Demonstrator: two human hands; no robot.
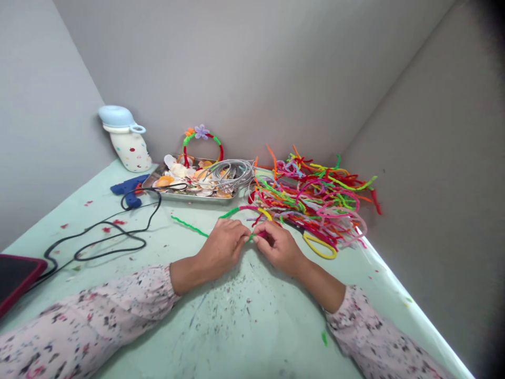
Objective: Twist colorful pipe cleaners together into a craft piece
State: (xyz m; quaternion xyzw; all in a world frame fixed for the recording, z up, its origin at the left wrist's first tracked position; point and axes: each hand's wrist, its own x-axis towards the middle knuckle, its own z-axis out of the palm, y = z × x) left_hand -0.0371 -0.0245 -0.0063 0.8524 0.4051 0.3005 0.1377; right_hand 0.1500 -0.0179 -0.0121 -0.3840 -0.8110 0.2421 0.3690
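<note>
Nearest you, your sleeves lie on the pale green table (244,326), which is sprinkled with small fibre specks. Just beyond them your left hand (223,245) and right hand (278,247) meet, fingertips nearly touching. Both are pinched shut on the same green stem (188,226), at the spot where a pink piece seems twisted onto it; the joint itself is mostly hidden by your fingers.

The stem lies low over the table, just past your hands. Its long axis runs left-right: the free tail points away to your left and slightly far, ending near the black cord (114,234). A second green length arcs up and back over your hands toward the pile (315,195).

What could go wrong, as I judge it:
- The joint is small and held only by fingertips. If one pinch loosens while the other twists, the twist may spring open.
- The cut wire ends could prick a fingertip, since you grip so close to them.
- The arc leads into the pile, so a pull toward you may drag other stems along or tangle them.
- The yellow scissors (320,246) lie just beside your right hand; a sideways sweep could knock them toward the table edge.

Farther back sit the tray (189,196) of shells, the blue glue gun (128,188) and the mug (128,139).
</note>
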